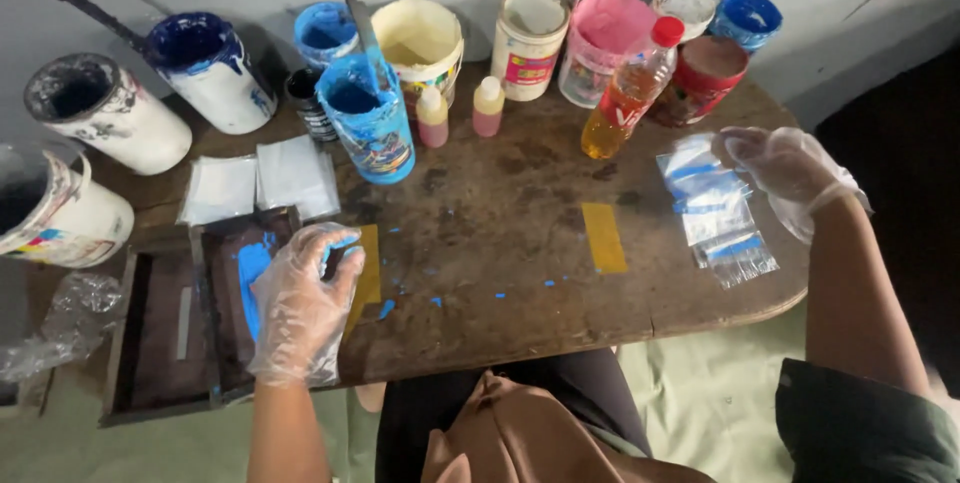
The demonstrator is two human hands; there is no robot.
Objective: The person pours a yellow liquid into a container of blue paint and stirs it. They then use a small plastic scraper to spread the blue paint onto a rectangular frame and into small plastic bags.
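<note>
My left hand (300,308), in a clear plastic glove, rests on the edge of a dark wooden tray (165,323) smeared with blue paint (252,268); its fingers curl near a yellow strip (368,278), and whether they grip anything is unclear. My right hand (790,173), also gloved, reaches to the far right of the round wooden table (500,213) and touches a pile of small clear plastic bags (712,208) with blue strips. A second yellow strip (604,237) lies flat mid-table.
Along the back stand several paint tubs: blue ones (368,118), a cream tub (420,43), a pink bucket (600,33), white buckets (105,113) at left. Two small bottles (460,111) and an orange-liquid bottle (628,93) stand nearby. White sheets (260,181) lie behind the tray.
</note>
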